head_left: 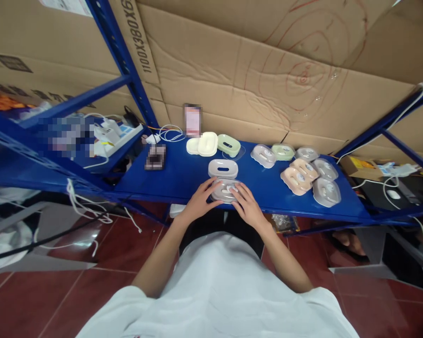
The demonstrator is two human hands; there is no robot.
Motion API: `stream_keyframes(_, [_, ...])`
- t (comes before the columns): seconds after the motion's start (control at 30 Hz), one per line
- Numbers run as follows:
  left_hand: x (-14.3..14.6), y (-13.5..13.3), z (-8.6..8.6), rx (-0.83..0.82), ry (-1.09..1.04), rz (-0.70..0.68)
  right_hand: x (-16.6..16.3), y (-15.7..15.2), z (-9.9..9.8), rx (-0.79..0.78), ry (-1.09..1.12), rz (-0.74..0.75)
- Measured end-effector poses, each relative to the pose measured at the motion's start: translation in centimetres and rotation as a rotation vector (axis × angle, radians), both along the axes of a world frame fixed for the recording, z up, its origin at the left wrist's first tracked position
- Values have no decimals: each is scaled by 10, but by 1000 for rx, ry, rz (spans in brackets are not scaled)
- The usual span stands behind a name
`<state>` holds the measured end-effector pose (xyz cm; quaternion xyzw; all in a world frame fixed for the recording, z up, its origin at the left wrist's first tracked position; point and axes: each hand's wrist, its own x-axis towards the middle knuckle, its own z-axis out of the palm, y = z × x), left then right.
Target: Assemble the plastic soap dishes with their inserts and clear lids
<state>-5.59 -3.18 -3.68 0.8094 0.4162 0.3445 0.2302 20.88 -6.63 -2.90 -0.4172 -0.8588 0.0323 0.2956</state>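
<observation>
Between both hands, at the front edge of the blue table, lies a small pale plastic case [221,191] with a clear lid and a round label. The fingers of my left hand [200,202] curve around its left end. From the other side my right hand [248,205] grips it, its fingers resting over the lid's right part. Directly behind the case sits a pale lilac piece [223,162] with an oval slot. Farther back are a green slotted piece [229,139] and cream rounded pieces [207,144].
On the right of the blue table [261,192] stand several lidded cases, among them peach ones [296,180] and a grey one [326,191]. Toward the back left are a phone [192,120], a white cable [171,133] and a dark square object [155,157]. Blue shelf posts flank the table.
</observation>
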Motion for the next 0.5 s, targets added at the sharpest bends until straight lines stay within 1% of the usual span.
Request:
stream_keyframes(0.07, [-2,1,-3,21,6,5,-6,0,-5,33,-33,-15])
stream_keyframes(0.17, [-3,0,-6,43,-1,18,-4,3,-7,46,-59,-16])
stream_keyframes(0.23, [-3,0,-8,47,-6,24,0,7,-4,43,-52,8])
stream_keyframes(0.33, [-4,3,-8,42,-13,22,7,13,7,43,-42,61])
stream_keyframes(0.43, [-6,10,-6,29,-16,-5,10,19,15,52,-93,81])
stream_keyframes(0.5, [-8,14,-2,19,-13,-29,10,21,15,62,-149,85])
